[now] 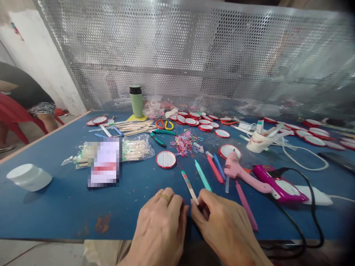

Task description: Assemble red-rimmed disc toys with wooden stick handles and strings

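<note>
Between the thumb and fingers of my right hand point(223, 218) is a wooden craft stick point(190, 187) with green, red and dark coloured marks toward its far end. My left hand point(159, 223), with rings on it, rests beside it at the table's front edge. Its fingers are curled together, and whatever they may hold is hidden. Just beyond the hands lie a teal marker point(203, 175), a red marker point(215, 168) and a blue marker point(219, 166). A round red-rimmed lid point(165, 160) with thin lines across its white inside lies ahead of my left hand.
A pink glue gun point(244, 171), a magenta device point(280, 184) and cords occupy the right. Small colourful clips point(187, 142), pliers point(159, 136) and bagged sticks point(135, 147) lie mid-table. A white jar point(29, 177) stands left, a green tumbler point(136, 101) behind. Perforated metal point(194, 55) borders the back.
</note>
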A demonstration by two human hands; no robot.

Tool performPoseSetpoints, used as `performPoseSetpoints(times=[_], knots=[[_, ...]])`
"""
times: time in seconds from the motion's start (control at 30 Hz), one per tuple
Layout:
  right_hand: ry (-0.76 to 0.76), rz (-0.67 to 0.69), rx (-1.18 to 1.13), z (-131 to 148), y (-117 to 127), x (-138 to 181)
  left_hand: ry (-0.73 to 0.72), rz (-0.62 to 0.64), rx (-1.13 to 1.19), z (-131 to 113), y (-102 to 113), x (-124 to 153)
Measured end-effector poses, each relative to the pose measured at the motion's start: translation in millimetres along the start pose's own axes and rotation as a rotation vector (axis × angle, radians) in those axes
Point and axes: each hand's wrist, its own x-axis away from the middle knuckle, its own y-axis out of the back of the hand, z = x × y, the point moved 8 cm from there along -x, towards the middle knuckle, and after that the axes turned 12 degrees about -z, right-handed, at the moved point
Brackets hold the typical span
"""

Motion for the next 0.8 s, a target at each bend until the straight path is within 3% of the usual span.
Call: performPoseSetpoints(times=[0.2,0.53,0.8], knots=[[-0.018,0.149,0.043,13.7,-3.9,-2.1,-0.247,-0.040,0.001,-15.4,-2.0,12.3],[0.065,0.097,0.050,25.1,-1.6,-1.1,-0.231,-0.025,0.010,-12.3,-6.7,15.0],[0.140,0.015,-0.131,18.7,27.4,19.1,-0.305,-0.079,-0.105,-12.6,-6.9,22.4]])
